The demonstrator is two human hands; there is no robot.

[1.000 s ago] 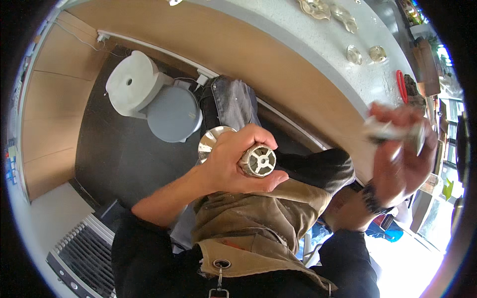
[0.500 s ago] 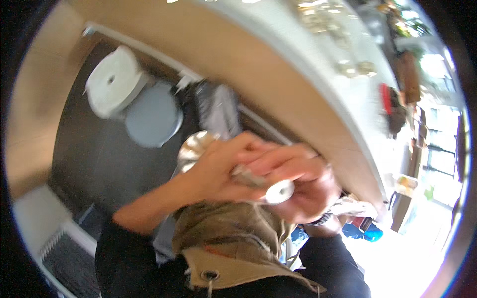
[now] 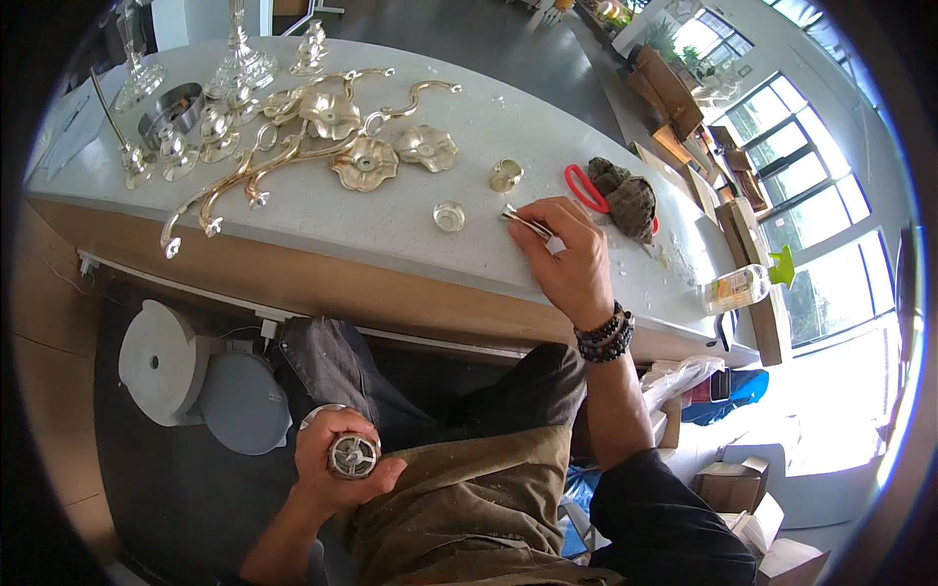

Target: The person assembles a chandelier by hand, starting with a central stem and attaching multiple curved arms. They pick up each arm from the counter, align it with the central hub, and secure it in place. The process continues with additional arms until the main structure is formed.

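Low over my lap at left, my left hand is closed around a silver-coloured metal piece. Its round end faces up and shows spokes inside; most of its body is hidden by the fingers. My right hand reaches onto the white table, pinching a small thin metal piece at the tabletop. Close to those fingers stand a small metal cup and a shallow round metal cup. Right of the hand lie red-handled scissors partly under a dark crumpled cloth.
Curved candelabra arms and flower-shaped metal dishes cover the table's left half, with several metal and glass stems behind. A spray bottle is at the right edge. A white round-topped stool and grey stool stand below.
My hands were together over my lap around the metal piece. They are now apart: the left lower with the piece, the right out on the table. The view has swung toward the tabletop.
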